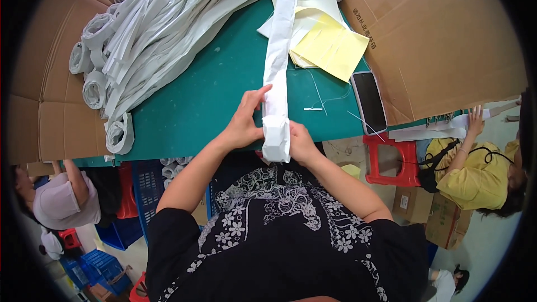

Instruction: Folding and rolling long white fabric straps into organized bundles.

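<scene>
A long white strip (276,59) of paper-like or plastic material runs away from me across the green table. Its near end is folded back into a short flap at the table's front edge. My left hand (245,120) grips the strip's left side, index finger on top and thumb by the fold. On the right side, my right hand (302,143) pinches the folded end, with some fingertips hidden behind it. Yellow sheets (330,45) with slits lie right of the strip, over paler ones. Loose white thread (318,90) trails below them.
Many white strips (168,39) with looped ends are heaped at the left. A phone (370,102) lies near the right edge of the green table (218,78). Cardboard walls (436,39) flank the table. A red stool (391,162) and co-workers sit on both sides.
</scene>
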A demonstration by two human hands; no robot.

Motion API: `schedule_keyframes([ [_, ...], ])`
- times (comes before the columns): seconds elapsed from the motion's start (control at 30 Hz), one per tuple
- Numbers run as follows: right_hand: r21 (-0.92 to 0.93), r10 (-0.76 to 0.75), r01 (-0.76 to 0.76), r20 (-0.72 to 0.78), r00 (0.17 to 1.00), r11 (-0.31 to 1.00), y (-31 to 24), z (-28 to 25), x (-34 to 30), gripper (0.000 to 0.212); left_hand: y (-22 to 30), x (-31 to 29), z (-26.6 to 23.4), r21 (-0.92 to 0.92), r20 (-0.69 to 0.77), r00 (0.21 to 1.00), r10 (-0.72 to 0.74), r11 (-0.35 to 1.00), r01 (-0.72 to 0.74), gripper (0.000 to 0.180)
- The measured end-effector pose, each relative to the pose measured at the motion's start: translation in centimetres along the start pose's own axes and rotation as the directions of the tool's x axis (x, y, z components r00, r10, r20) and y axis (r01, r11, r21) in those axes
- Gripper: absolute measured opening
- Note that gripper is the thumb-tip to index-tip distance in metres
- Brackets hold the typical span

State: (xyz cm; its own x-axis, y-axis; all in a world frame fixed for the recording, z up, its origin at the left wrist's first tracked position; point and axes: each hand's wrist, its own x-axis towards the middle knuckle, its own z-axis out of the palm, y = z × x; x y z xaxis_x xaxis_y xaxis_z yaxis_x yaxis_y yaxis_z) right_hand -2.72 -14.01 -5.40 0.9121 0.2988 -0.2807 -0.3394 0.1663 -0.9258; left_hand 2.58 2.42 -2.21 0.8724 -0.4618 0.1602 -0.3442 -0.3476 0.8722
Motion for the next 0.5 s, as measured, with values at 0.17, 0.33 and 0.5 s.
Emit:
schedule_keyframes([
  [0.17, 0.414, 0.143, -0.102, -0.070, 0.987, 0.905, -1.4, 0.2, -0.4, 0.027, -1.1, -2.3, -0.8, 0.138, -0.234, 0.910, 0.343, 0.938, -0.318, 0.055],
  [0.33, 0.469, 0.348, -0.221, -0.204, 0.915, 0.855, -2.0, 1.1, -0.9, 0.029, 0.1, -2.7, 0.8, 0.387, 0.037, 0.857, 0.514, 0.783, -0.486, 0.038],
  [0.5, 0.747, 0.152, -0.277, 0.233, 0.961, 0.604, -2.8, -0.5, 1.0, 0.041, -0.3, -3.1, 1.8, 0.239, -0.070, 0.834, 0.547, 0.821, -0.519, 0.030],
])
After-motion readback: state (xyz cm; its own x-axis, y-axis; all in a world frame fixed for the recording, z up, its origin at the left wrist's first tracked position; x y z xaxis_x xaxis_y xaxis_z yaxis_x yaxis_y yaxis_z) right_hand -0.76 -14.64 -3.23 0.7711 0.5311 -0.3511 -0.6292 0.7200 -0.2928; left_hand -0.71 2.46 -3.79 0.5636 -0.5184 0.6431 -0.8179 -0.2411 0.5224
